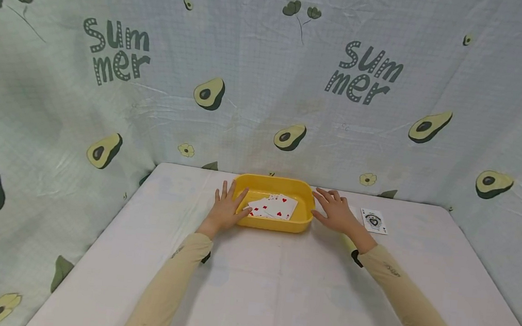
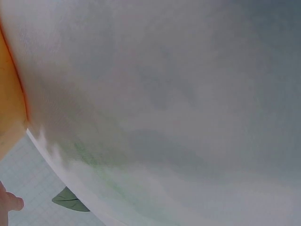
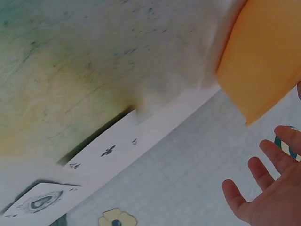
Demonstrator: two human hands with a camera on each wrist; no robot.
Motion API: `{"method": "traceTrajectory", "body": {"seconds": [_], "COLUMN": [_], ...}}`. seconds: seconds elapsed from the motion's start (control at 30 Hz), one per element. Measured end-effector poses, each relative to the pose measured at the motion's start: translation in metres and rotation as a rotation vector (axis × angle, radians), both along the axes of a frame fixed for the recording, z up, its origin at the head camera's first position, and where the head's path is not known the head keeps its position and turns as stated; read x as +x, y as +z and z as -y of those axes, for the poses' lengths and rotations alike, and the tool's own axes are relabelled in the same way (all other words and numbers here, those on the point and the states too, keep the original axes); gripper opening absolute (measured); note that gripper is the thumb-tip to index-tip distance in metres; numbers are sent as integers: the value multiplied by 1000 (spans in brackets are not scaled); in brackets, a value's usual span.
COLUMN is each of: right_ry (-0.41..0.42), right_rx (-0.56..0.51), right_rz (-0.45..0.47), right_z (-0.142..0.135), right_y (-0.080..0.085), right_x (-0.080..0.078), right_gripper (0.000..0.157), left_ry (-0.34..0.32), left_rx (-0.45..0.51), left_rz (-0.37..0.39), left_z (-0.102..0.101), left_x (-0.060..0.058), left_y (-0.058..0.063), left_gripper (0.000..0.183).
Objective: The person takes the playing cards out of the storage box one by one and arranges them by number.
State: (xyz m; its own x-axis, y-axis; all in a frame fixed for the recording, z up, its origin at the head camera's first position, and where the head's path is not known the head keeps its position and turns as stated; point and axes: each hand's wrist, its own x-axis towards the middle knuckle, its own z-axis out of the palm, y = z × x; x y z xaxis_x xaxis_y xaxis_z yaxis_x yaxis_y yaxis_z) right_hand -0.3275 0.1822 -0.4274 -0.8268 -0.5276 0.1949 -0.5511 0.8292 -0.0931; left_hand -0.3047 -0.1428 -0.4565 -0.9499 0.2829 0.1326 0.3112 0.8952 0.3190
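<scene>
A yellow tray with raised sides stands near the back edge of the table. Several red-suited playing cards lie overlapping inside it. My left hand is at the tray's left side, fingers spread, thumb over the front left rim. At the right end, my right hand has its fingers apart, fingertips right by the tray wall. To the right of that hand an ace of spades lies face up. An ace of clubs shows beside it in the right wrist view.
The white table has its back edge against a hanging cloth printed with avocados and lettering. More of the cloth hangs at both sides. In the left wrist view, the tray wall appears at the left edge.
</scene>
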Motion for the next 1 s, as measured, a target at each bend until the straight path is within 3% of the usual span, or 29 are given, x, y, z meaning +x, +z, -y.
{"method": "traceTrajectory", "body": {"seconds": [0.4,0.6,1.0], "right_ry": [56,79,10], "right_rx": [-6,-14,103], "right_rz": [57,83,236], "right_z": [35,52,77], "right_y": [-5,-3,-13], "right_x": [-6,-11,-27], "right_gripper": [57,60,71], "left_ry": [11,6,13], "left_rx": [17,21,1], "left_rz": [34,4,-19], "left_z": [1,1,1], "left_x": [2,2,0], "left_y": [-1,-1,-3], "left_gripper": [65,64,63]}}
